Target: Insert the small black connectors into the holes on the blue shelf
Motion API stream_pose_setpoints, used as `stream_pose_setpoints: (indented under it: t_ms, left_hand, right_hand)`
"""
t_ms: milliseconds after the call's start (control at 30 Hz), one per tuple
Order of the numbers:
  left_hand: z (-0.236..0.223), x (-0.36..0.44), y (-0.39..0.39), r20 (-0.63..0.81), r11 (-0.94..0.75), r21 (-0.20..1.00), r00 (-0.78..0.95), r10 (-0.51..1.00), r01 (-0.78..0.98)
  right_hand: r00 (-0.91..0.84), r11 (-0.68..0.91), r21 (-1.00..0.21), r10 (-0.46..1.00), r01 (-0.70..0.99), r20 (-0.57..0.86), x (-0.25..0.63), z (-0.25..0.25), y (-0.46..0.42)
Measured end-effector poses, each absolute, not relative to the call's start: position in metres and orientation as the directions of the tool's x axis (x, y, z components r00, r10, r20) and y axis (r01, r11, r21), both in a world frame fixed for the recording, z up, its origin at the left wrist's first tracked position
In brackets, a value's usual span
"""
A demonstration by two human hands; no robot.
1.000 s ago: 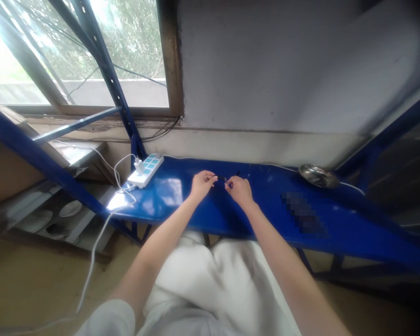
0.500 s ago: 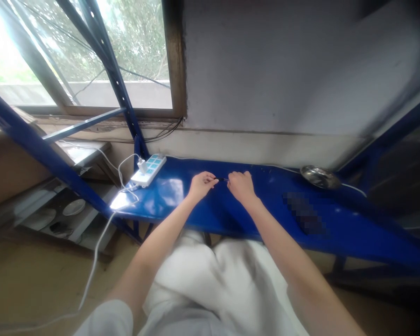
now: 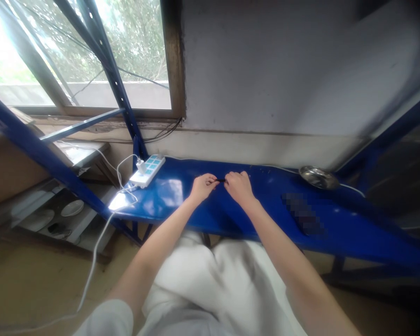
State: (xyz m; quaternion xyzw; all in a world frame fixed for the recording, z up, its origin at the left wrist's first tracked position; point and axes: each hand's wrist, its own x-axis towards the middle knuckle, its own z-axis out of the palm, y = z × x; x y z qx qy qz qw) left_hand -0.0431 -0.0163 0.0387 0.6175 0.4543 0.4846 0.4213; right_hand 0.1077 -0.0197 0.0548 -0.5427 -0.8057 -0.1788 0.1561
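Note:
Between my two hands, above the middle of the blue shelf top (image 3: 182, 211), runs a slim black pen-like piece (image 3: 221, 180). My left hand (image 3: 203, 187) pinches its left end between thumb and fingertips. The fingers of my right hand (image 3: 238, 187) are curled round its right end, with the knuckles up and the fingertips mostly hidden. Only a short dark stretch shows in the gap, roughly level. It is too small to make out any finer parts.
A white power strip (image 3: 147, 171) with a plug in it stands at the left end, its white cable (image 3: 93, 261) hanging to the floor. A shiny metal bowl (image 3: 318, 177) sits back right, near a blurred-out dark object (image 3: 304, 214). Blue uprights (image 3: 107, 60) frame the left side.
My right hand has turned from a tilted pinch on a small dark part to a knuckles-up grip in line with the left hand. The gap between the hands has narrowed.

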Motion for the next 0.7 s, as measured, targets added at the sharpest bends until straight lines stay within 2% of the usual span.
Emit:
stream_pose_setpoints:
  t_ms: [233,367,433,600,700]
  left_hand:
    - [0.034,-0.04,-0.009,0.263,-0.287,0.935,0.137,0.955,0.209]
    - [0.025,-0.034,-0.004,0.297,-0.326,0.912,0.147,0.944,0.249]
    - [0.018,-0.034,-0.005,0.307,-0.331,0.911,0.133,0.942,0.245]
    - [-0.002,-0.046,-0.016,0.239,-0.223,0.943,-0.035,0.971,0.247]
    - [-0.014,-0.052,-0.022,0.195,-0.171,0.951,-0.073,0.978,0.257]
  right_hand:
    - [-0.385,0.363,0.131,0.834,0.922,0.395,0.105,0.053,-0.02]
    - [-0.323,0.322,0.056,0.893,0.945,0.314,0.102,0.052,-0.019]
    - [-0.259,0.282,-0.057,0.93,0.958,0.26,0.103,0.048,-0.015]
    - [-0.024,0.086,-0.504,0.991,0.859,0.128,0.108,0.018,0.006]
    - [0.055,0.042,-0.623,0.989,0.781,0.136,0.105,-0.007,0.02]
